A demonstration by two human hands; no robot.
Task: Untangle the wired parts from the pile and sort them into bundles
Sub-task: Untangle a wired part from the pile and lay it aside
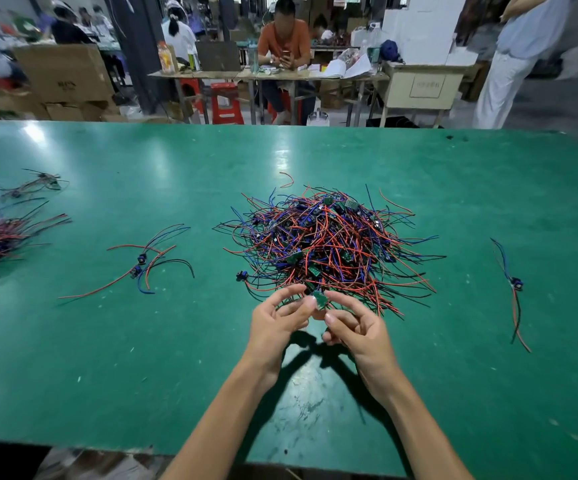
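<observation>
Both hands meet at the near edge of the pile of red, blue and black wired parts (325, 244) on the green table (107, 341); the left hand (277, 322) and right hand (357, 329), fingers curled, pinch one small green circuit board (319, 299) between them, its wires trailing into the pile, with a sorted bundle (0, 237) far left

Cardboard boxes (62, 72), red stools (224, 102) and worktables (267, 77) crowd the workshop.

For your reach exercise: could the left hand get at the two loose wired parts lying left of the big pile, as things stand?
Probably yes, once it lets go. The left hand is pinching a small green board at the pile, but only bare table lies between it and the two loose wired parts.
</observation>
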